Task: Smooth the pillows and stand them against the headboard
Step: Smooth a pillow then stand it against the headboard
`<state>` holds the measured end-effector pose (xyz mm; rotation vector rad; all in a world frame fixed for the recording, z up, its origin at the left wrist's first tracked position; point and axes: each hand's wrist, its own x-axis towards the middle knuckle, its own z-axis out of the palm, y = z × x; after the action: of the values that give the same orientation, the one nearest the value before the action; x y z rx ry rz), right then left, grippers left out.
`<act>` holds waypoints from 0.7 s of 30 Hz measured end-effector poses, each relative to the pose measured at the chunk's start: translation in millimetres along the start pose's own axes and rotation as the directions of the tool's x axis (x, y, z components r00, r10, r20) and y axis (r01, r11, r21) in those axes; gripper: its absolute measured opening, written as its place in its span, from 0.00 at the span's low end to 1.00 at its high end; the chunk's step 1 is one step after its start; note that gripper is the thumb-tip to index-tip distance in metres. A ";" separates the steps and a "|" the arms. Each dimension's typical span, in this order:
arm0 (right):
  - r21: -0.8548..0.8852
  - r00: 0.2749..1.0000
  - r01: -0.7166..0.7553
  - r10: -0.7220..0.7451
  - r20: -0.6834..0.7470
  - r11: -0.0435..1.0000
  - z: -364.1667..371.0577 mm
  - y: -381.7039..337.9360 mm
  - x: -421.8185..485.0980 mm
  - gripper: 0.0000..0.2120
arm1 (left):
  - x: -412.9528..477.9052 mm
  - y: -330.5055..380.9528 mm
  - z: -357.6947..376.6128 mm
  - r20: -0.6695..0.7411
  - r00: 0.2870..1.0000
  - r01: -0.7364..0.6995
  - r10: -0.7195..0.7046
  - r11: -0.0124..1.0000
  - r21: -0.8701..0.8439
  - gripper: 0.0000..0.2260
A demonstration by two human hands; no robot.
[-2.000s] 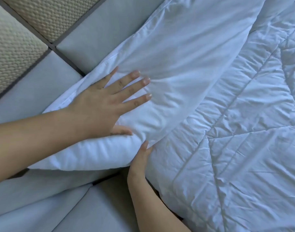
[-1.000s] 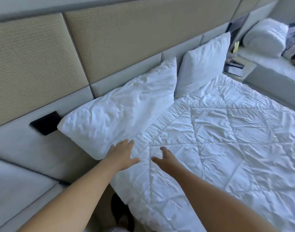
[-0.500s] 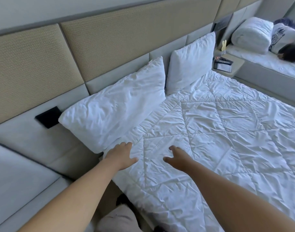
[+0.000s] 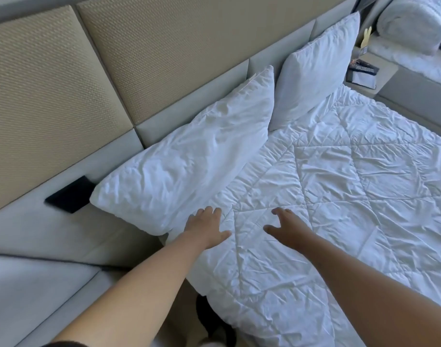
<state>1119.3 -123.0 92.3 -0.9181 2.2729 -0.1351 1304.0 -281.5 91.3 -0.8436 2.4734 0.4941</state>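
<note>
Two white pillows lean against the padded headboard (image 4: 164, 53). The near pillow (image 4: 189, 156) is wrinkled and stands tilted, its lower edge on the quilt. Behind it stands the far pillow (image 4: 314, 68), more upright. My left hand (image 4: 205, 227) lies flat with straight fingers on the white quilt (image 4: 339, 196), just in front of the near pillow's lower corner. A little to its right, my right hand (image 4: 285, 227) hovers over or rests on the quilt with fingers spread and holds nothing.
A black switch panel (image 4: 69, 197) sits in the headboard left of the near pillow. A bedside table (image 4: 362, 73) with small items stands beyond the far pillow. A second bed with rolled white bedding (image 4: 414, 23) is at the top right.
Two seconds ago both hands pressed on the near pillow, seen close up. Since then they have left it and lie on the quilt; over the last half second they barely moved.
</note>
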 end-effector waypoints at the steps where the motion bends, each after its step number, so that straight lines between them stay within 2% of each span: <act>1: -0.023 1.000 -0.002 0.002 -0.002 1.000 -3.7 -5.9 4.1 0.32 | -1.7 -4.1 -0.5 -0.003 1.000 -0.013 0.013 1.000 0.019 0.34; 4: -0.088 0.999 0.036 -0.035 0.009 0.996 -12.6 -31.1 14.3 0.31 | -9.6 -17.3 -2.6 -0.032 0.999 -0.018 0.020 0.998 0.067 0.33; 9: -0.152 0.989 0.145 -0.142 0.032 0.978 -14.2 -71.1 27.4 0.31 | -19.6 -38.0 -10.8 -0.061 0.997 0.042 -0.043 0.999 -0.013 0.31; 14: -0.212 0.983 0.176 -0.162 0.083 0.961 -17.9 -83.7 48.9 0.29 | -21.4 -48.9 -27.9 -0.110 0.990 0.076 -0.084 0.994 -0.073 0.32; 19: -0.060 0.989 0.146 -0.145 0.024 0.987 -39.7 -79.3 84.6 0.31 | -23.4 -49.1 -51.6 -0.214 0.965 0.121 -0.152 0.981 -0.150 0.30; 21: -0.057 0.990 0.143 -0.141 0.024 0.988 -51.3 -67.2 104.4 0.31 | -20.6 -46.9 -59.1 -0.256 0.949 0.143 -0.183 0.975 -0.168 0.30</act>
<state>1071.3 -248.4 96.3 -1.1077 2.2032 -0.1220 1329.6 -334.7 142.6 -1.2392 2.6031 0.5383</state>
